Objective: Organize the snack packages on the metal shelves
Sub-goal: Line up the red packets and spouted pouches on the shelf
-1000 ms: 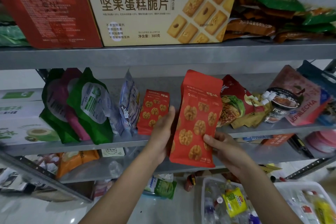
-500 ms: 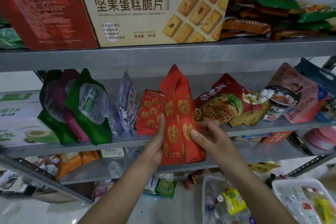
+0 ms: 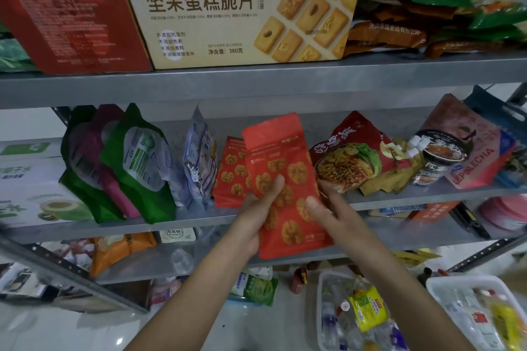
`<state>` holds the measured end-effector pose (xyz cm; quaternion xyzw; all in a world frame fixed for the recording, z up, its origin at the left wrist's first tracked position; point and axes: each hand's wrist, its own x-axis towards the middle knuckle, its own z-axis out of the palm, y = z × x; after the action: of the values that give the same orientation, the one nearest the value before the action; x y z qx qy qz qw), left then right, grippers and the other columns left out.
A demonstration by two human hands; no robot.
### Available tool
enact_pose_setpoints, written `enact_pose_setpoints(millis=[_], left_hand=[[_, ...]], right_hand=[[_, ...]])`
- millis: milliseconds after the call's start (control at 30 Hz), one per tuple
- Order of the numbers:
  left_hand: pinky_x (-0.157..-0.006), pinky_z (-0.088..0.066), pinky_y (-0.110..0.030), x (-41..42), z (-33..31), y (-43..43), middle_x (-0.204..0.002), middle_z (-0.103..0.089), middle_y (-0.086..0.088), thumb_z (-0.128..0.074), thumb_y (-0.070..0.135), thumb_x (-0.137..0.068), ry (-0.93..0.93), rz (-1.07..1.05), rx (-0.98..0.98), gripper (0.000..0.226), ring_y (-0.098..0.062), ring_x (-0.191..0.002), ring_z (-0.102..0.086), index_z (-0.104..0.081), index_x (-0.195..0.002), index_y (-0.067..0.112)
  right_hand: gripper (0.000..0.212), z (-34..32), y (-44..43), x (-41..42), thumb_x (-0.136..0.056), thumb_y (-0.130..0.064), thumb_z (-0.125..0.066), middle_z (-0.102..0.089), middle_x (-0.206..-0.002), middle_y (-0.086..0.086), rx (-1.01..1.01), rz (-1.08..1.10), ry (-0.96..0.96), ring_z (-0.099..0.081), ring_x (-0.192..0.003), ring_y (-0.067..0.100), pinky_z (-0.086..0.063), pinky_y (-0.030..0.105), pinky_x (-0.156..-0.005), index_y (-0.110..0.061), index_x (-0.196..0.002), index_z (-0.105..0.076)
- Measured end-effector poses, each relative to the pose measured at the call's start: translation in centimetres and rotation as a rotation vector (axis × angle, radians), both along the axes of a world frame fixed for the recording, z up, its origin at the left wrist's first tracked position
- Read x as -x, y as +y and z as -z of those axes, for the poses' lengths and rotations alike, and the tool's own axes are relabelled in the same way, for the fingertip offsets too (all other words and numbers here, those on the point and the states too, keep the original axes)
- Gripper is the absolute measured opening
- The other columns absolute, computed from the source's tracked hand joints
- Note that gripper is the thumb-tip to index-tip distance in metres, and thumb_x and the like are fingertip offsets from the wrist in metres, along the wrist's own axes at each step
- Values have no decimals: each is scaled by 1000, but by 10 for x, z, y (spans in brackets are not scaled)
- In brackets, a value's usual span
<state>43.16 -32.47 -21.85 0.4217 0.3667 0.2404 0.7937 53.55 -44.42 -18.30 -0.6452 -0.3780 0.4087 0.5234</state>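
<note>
Both hands grip 1 red walnut pouch (image 3: 281, 179), held upright and tilted slightly left in front of the middle metal shelf (image 3: 399, 198). The left hand (image 3: 258, 216) clasps its lower left edge, thumb pressed across the printed front, fingers hidden behind. The right hand (image 3: 332, 215) pinches the lower right edge, thumb on the front. The pouch's base hangs below the shelf lip; whether it touches the shelf cannot be told. A second, smaller red walnut pouch (image 3: 231, 172) stands on the shelf just behind and left of the held one. To its left stand a silver-blue packet (image 3: 199, 159) and green pouches (image 3: 137, 162); to the right lies a red noodle bag (image 3: 349, 154). A beige biscuit box (image 3: 236, 8) occupies the upper shelf.
</note>
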Motion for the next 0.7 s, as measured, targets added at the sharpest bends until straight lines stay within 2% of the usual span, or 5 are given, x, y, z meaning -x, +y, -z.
enact_pose_setpoints(millis=[200, 300, 400, 533, 700], left_hand=[[-95, -53, -38, 1, -20, -6, -119, -69, 3, -41, 80, -73, 75, 85, -213, 74, -16, -108, -66, -59, -124, 30], [-61, -52, -17, 4, -23, 0, -89, -66, -2, -46, 48, -96, 157, 2, -482, 39, -13, -78, -65, -56, -96, 10], [-42, -45, -24, 3, -23, 4, -66, -48, -5, -43, 22, -104, 299, -31, -740, 33, -15, -54, -50, -43, -73, 11], [-51, -43, -39, 5, -16, 5, -58, -43, 3, -43, 18, -103, 370, -110, -876, 37, -15, -53, -43, -38, -66, 19], [-48, -31, -33, 2, -13, -7, -58, -44, 1, -43, 20, -103, 435, -37, -1073, 31, -11, -47, -35, -40, -73, 18]], right_hand=[[90, 21, 3, -12, -60, -54, -84, -68, -118, -6, -7, 30, 255, -66, -107, 12, -56, 24, -82, -30, -135, -40], [100, 29, -1, -24, -50, -55, -89, -65, -126, 8, -8, -98, 574, -63, -115, 25, -56, 33, -86, -21, -135, -46], [96, 38, -1, -21, -53, -53, -88, -65, -125, 9, 70, -92, 629, -64, -113, 24, -56, 33, -84, -17, -134, -50], [78, 38, 9, -14, -74, -66, -62, -57, -134, -4, 129, 86, 256, -58, -117, 10, -51, 34, -95, -26, -139, -44], [31, 26, 16, -7, -84, -54, -51, -64, -80, -2, -30, 197, -291, -61, -69, 3, -48, 23, -58, -24, -84, -57]])
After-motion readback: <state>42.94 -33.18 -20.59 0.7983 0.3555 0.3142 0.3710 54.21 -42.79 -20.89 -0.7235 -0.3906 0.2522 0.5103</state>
